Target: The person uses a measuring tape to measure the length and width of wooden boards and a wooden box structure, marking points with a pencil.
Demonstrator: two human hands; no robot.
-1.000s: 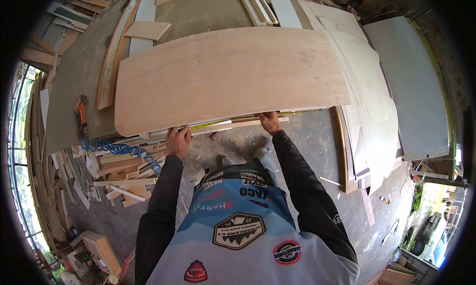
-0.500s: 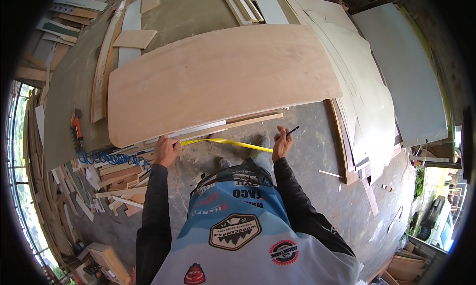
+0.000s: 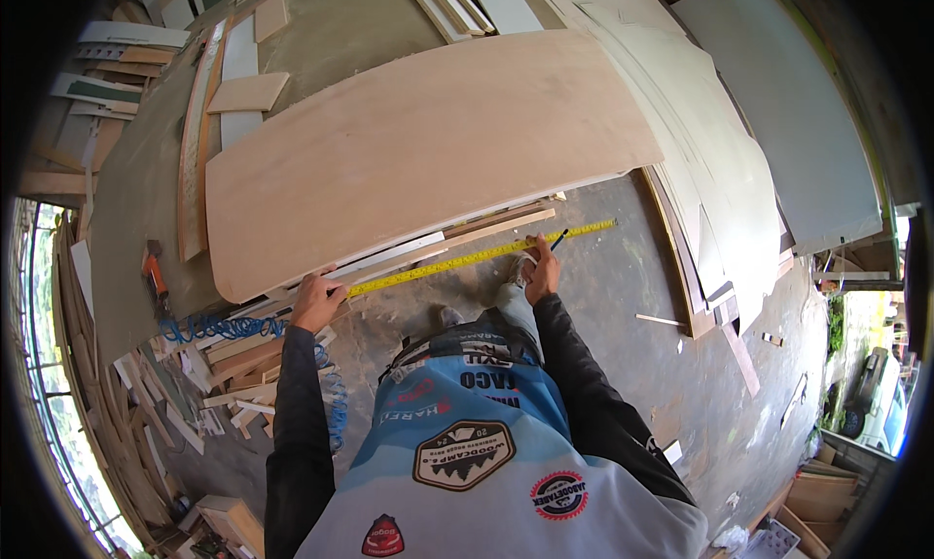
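Observation:
A yellow tape measure (image 3: 443, 268) is stretched out below the near edge of a large, pale plywood panel (image 3: 428, 150). At its left end my left hand (image 3: 317, 300) is closed on the tape measure, close to the panel's near left corner; a dark bit shows between the fingers, and I cannot make out the case. My right hand (image 3: 542, 271) is closed around a slim dark pen (image 3: 558, 239), its fingers against the blade. Past that hand the tape's free end runs on to the right over the grey floor.
Wood strips (image 3: 496, 225) lie beneath the panel's near edge. To the left are an orange-handled tool (image 3: 154, 268), a coiled blue hose (image 3: 219, 327) and a heap of offcuts (image 3: 243, 364). Pale sheets (image 3: 715, 199) are stacked on the right.
The twisted tape has straightened, its free end now reaching beyond my right hand. My right hand has moved slightly left and nearer the strips. The view has shifted a little.

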